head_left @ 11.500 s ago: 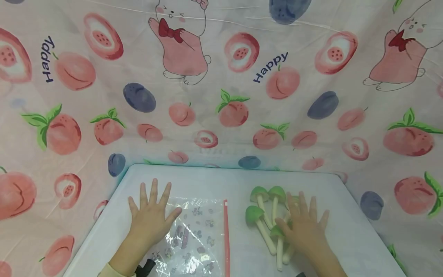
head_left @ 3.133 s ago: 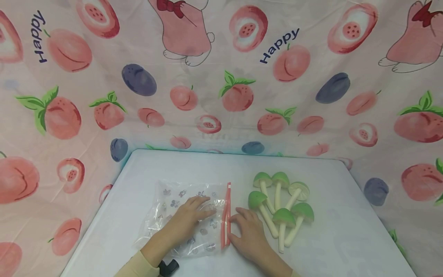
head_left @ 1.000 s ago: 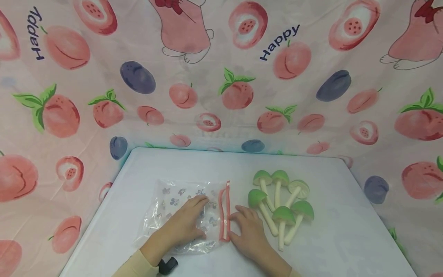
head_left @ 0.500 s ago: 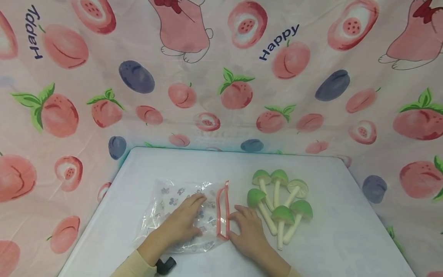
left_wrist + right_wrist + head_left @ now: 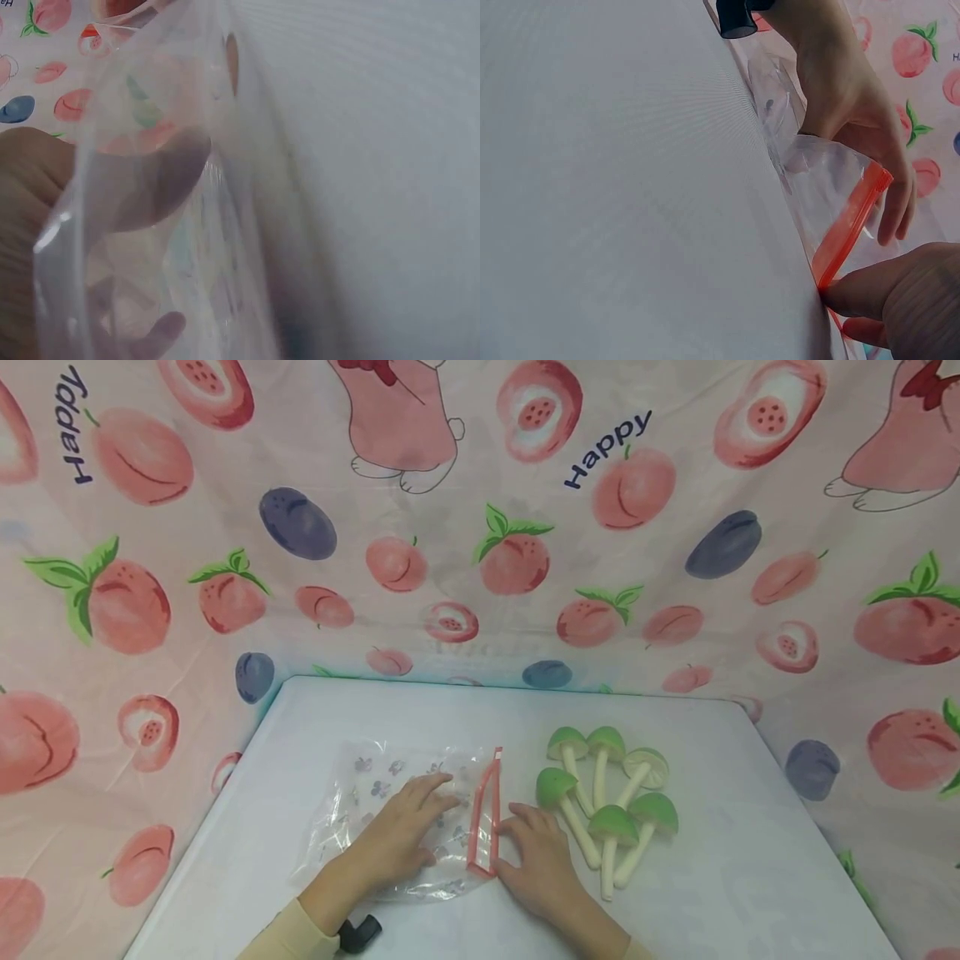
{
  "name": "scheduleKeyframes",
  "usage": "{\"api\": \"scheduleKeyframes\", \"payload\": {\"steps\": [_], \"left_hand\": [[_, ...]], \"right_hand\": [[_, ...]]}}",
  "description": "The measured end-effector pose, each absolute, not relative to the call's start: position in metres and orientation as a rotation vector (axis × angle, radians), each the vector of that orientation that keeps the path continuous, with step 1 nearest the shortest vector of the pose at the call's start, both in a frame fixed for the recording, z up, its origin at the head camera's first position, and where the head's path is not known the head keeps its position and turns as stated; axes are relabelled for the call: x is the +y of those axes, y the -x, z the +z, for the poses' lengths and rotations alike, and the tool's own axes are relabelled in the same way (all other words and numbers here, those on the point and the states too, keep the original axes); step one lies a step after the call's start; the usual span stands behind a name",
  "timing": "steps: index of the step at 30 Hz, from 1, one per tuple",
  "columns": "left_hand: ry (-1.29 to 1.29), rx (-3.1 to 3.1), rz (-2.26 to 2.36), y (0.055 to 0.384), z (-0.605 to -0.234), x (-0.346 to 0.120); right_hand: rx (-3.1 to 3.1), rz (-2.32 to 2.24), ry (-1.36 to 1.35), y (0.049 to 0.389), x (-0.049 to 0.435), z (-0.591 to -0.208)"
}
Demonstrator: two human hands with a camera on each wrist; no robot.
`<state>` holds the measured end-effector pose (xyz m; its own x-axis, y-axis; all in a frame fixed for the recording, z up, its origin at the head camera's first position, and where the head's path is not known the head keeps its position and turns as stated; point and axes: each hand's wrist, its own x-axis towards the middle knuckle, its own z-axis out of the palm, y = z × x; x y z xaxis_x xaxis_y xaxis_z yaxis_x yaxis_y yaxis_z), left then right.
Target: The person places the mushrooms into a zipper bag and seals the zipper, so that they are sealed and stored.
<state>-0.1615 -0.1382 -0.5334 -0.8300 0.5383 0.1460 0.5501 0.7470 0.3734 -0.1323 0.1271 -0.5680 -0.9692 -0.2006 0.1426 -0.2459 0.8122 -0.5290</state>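
Note:
A clear zip-lock bag [image 5: 341, 810] with small printed motifs lies on the white table. Its mouth faces right, and the two red zip strips [image 5: 496, 797] stand apart there. My left hand [image 5: 401, 822] rests over the bag with its fingers spread; in the left wrist view its thumb [image 5: 161, 184] shows through the film. At the mouth, my right hand [image 5: 536, 860] touches the lower strip with thumb and a fingertip, which are apart from each other. The right wrist view has the thumb [image 5: 862, 289] against the red edge. No contents show inside the bag.
Several toy mushrooms [image 5: 617, 825] with green caps and cream stems lie grouped right of my right hand. A black wrist mount [image 5: 360, 935] sits at my left wrist. Behind the white table [image 5: 720, 860] hangs a peach-printed cloth [image 5: 420, 435].
Both hands lay flat and spread at first, the right by the mushrooms; it then moved to the bag's edge. The strips have since parted. Lately the left fingers shifted slightly.

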Motion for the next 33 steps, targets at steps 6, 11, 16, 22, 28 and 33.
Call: {"api": "scheduleKeyframes", "payload": {"steps": [6, 11, 16, 22, 28, 33], "left_hand": [[0.971, -2.879, -0.603, 0.1614, -0.5321, -0.1375], [1.007, -2.916, -0.523, 0.161, -0.5337, -0.1374], [1.03, -2.972, -0.435, 0.1614, -0.538, -0.1381], [1.05, -2.989, -0.415, 0.1614, -0.5417, -0.1397], [1.046, -2.995, -0.438, 0.1597, -0.5407, -0.1411], [1.022, -3.028, -0.453, 0.1581, -0.5398, -0.1415]], "right_hand": [[-2.924, 0.865, -0.356, 0.1324, 0.1269, -0.5661], [-2.923, 0.869, -0.354, 0.1323, 0.1271, -0.5655], [-2.907, 0.862, -0.37, 0.1313, 0.1272, -0.5654], [-2.9, 0.87, -0.374, 0.1313, 0.1268, -0.5671], [-2.904, 0.844, -0.37, 0.1326, 0.1274, -0.5694], [-2.903, 0.843, -0.37, 0.1329, 0.1274, -0.5708]]}}
